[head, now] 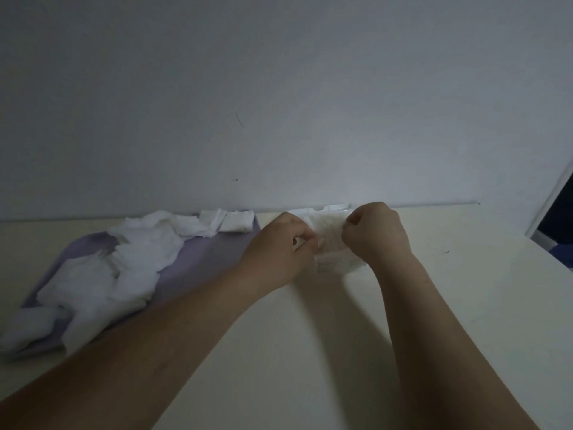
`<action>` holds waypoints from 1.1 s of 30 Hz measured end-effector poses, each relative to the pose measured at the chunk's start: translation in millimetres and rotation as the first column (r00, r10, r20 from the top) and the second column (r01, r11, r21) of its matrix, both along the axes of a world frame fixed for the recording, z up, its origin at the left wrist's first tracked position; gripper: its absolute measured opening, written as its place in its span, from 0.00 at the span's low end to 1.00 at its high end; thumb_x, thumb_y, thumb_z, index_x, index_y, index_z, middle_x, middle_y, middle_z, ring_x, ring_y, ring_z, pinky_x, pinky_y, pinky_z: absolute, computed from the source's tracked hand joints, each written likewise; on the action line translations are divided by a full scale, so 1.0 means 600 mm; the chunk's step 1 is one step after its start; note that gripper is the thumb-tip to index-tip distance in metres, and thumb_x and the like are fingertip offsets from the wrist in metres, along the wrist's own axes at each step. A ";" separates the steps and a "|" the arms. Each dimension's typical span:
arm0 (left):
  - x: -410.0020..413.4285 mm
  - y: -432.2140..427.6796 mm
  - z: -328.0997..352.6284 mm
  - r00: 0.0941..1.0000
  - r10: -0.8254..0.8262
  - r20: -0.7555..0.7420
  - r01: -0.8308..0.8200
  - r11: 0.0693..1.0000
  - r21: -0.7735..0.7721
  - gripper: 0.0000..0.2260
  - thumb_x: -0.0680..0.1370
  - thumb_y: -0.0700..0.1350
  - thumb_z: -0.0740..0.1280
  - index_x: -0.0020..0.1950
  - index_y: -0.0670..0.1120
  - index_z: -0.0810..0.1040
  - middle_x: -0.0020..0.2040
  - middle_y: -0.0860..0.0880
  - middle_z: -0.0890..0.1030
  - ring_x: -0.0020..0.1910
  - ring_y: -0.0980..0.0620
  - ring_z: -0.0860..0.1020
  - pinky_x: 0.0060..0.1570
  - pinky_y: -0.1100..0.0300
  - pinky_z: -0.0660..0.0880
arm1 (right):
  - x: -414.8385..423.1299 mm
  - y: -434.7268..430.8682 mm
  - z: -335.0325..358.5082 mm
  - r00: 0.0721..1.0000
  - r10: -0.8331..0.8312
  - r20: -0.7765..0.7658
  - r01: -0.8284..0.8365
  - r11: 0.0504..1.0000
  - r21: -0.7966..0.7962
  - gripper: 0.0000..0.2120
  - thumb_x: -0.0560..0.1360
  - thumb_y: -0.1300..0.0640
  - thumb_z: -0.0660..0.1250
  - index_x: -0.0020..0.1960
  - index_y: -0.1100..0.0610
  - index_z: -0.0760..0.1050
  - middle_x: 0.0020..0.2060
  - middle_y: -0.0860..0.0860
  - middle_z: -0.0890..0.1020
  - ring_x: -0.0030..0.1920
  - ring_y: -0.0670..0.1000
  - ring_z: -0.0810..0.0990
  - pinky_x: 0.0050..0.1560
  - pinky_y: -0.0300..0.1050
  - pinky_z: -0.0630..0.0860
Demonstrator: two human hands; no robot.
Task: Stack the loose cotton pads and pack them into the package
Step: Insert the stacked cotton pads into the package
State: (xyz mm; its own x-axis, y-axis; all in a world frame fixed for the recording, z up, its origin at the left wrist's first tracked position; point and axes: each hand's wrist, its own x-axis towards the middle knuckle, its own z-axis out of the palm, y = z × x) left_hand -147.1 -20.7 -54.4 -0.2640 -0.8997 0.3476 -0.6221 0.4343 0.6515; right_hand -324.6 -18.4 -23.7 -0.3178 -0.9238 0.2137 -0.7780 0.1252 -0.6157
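Observation:
A clear plastic package (330, 240) stands near the back of the table, between my two hands. My left hand (279, 246) pinches its left side with curled fingers. My right hand (376, 231) grips its right side, fingers curled in. Several loose white cotton pads (124, 262) lie in a ragged heap on a purple mat (204, 252) to the left. Two flatter pads (223, 225) lie at the mat's far end by the wall. The package's contents are too blurred to make out.
The pale table (325, 321) runs up to a white wall (279, 103) close behind the package. A dark opening with a white frame (555, 212) is at the far right, past the table's right edge.

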 end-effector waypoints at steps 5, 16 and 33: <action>0.023 0.023 0.001 0.999 -0.028 0.025 0.029 0.998 -0.059 0.09 0.81 0.49 0.67 0.57 0.49 0.83 0.60 0.55 0.77 0.53 0.55 0.80 0.59 0.53 0.77 | 0.012 0.013 0.019 0.994 -0.017 -0.104 0.012 0.999 -0.052 0.07 0.70 0.63 0.61 0.34 0.59 0.70 0.34 0.54 0.74 0.33 0.57 0.72 0.31 0.41 0.63; 0.265 0.112 0.029 0.814 0.393 0.427 -0.395 0.914 -0.088 0.30 0.71 0.62 0.64 0.70 0.52 0.77 0.78 0.44 0.68 0.76 0.40 0.66 0.73 0.47 0.66 | 0.235 0.106 -0.066 0.639 0.742 -0.203 -0.768 0.630 -0.115 0.21 0.81 0.49 0.65 0.72 0.53 0.76 0.77 0.52 0.72 0.76 0.51 0.69 0.75 0.41 0.63; 0.353 0.116 -0.022 0.760 0.366 0.537 -0.555 0.796 0.243 0.35 0.78 0.71 0.54 0.81 0.59 0.51 0.84 0.45 0.46 0.83 0.40 0.47 0.78 0.39 0.49 | 0.254 0.092 -0.087 0.727 0.645 -0.236 -0.646 0.759 0.081 0.25 0.80 0.36 0.53 0.41 0.54 0.76 0.40 0.49 0.81 0.43 0.52 0.78 0.48 0.53 0.77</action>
